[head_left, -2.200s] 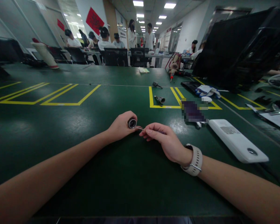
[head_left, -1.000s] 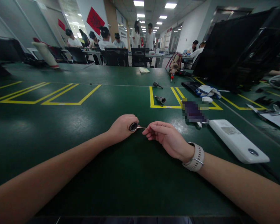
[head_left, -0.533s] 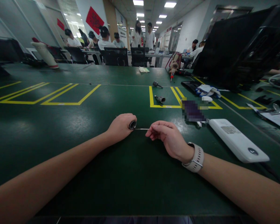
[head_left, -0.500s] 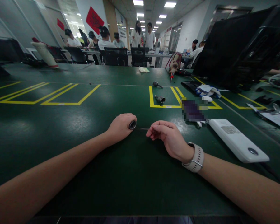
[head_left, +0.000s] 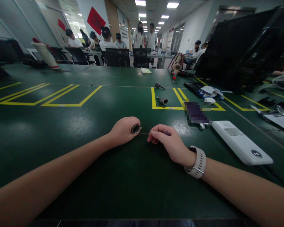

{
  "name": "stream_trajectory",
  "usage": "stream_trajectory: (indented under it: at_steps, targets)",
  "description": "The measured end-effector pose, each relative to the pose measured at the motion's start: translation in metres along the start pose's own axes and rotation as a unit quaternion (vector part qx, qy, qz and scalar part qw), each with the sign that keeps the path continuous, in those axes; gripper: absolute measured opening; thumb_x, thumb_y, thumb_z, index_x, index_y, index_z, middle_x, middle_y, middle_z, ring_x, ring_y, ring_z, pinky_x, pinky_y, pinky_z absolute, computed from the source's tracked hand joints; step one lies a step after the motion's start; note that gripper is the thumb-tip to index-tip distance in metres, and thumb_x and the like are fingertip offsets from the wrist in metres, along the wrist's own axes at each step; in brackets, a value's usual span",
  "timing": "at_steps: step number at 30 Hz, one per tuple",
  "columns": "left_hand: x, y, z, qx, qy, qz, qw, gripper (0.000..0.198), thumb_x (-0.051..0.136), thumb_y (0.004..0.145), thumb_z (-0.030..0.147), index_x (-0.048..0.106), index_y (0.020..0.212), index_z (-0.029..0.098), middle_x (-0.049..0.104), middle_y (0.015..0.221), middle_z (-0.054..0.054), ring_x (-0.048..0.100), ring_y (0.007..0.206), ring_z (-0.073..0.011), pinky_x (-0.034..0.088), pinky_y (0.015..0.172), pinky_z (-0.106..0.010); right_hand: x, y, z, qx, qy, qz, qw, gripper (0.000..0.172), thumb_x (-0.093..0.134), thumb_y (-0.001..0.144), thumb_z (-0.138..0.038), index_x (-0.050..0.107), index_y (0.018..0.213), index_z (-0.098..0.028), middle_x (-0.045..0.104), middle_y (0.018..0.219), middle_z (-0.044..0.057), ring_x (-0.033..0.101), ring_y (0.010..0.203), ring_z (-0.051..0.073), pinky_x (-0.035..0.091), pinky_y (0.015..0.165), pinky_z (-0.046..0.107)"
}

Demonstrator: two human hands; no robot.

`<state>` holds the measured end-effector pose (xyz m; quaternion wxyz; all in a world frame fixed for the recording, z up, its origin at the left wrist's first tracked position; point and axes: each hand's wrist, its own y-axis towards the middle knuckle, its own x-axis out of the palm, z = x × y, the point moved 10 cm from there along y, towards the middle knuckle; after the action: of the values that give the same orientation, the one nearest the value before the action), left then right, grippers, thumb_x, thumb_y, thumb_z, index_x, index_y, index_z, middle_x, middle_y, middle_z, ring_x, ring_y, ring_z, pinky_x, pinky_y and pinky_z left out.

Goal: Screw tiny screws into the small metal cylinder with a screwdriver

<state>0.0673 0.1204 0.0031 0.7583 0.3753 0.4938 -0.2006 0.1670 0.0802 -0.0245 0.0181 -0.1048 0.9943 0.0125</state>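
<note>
Head view: the left hand (head_left: 124, 128) curls round a metal connector (head_left: 135, 129), likely hard and best held round its sides, and the right hand (head_left: 164, 140) pinches a thin screwdriver (head_left: 167, 133), both in from the bench (head_left: 123, 189)'s near edge.

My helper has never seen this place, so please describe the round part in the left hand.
At the green table, find the left hand. It grips the round part, whose dark opening faces the camera. Unlike the metal part within the yellow tape, this one is held.
</note>
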Motion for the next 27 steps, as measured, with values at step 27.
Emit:
stream_trajectory:
  at_steps: [27]
  targets:
    - [-0.002, -0.003, 0.016, 0.082, 0.047, 0.023, 0.995, 0.016, 0.05, 0.082, 0.018, 0.052, 0.066, 0.016, 0.052, 0.062, 0.0, 0.048, 0.059, -0.0131, 0.038, 0.058, -0.025, 0.035, -0.031, -0.057, -0.283, -0.353, -0.051, 0.89, 0.014, 0.047, 0.086, -0.015, 0.06, 0.081, -0.013, 0.061, 0.08, 0.007, 0.052, 0.076, 0.017, 0.042, 0.072, 0.032]
